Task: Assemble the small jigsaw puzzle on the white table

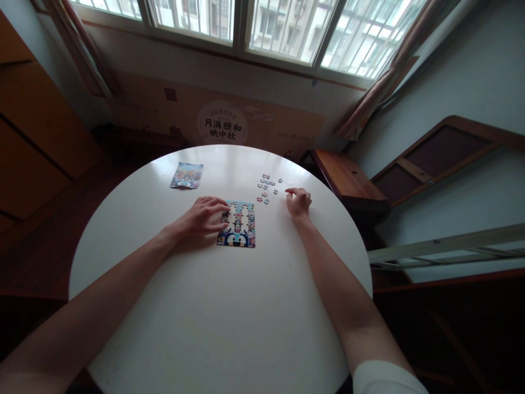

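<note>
My left hand (205, 215) lies at the left side of a partly assembled jigsaw puzzle (239, 241), its fingers spread and the tips over the puzzle's left edge. The puzzle has a dark blue cartoon face along the bottom, small colourful figures up the sides and middle, and two pale gaps where the base shows. My right hand (299, 202) rests on the table with its fingers curled in and the index finger pointing left; nothing shows in it. Left of that hand, several loose puzzle pieces (264, 186) lie scattered, not touching the fingers.
A picture sheet (187, 175) lies flat on the round white table (229, 317), toward the back left. Beyond the table's right edge stands a wooden bench (346, 172). Cardboard with printed writing (223, 130) leans under the barred window (283, 30).
</note>
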Motion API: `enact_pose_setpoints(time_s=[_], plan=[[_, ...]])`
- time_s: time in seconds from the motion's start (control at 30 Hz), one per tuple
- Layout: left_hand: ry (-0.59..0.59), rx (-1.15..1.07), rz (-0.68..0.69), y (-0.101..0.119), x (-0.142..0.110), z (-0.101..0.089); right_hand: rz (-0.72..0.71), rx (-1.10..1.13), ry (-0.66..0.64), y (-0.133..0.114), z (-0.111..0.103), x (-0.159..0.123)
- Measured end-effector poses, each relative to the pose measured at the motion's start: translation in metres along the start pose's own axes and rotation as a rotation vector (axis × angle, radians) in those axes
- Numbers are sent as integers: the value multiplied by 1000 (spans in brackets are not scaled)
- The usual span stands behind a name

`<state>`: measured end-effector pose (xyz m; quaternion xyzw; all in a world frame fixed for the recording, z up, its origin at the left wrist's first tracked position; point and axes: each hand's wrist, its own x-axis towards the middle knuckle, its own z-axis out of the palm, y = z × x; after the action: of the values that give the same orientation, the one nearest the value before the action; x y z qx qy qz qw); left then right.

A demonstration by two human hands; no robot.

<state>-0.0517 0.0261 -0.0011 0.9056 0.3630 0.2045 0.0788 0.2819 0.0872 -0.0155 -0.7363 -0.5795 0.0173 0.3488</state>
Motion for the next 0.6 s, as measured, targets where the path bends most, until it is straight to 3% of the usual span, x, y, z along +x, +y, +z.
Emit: enact_pose_setpoints(time_s=[0.37,0.6], plan=[[-160,63,-43,0,2,0,-8,-29,-23,2,3,1],[-146,86,-54,-2,1,3,-9,-24,-31,1,2,0]])
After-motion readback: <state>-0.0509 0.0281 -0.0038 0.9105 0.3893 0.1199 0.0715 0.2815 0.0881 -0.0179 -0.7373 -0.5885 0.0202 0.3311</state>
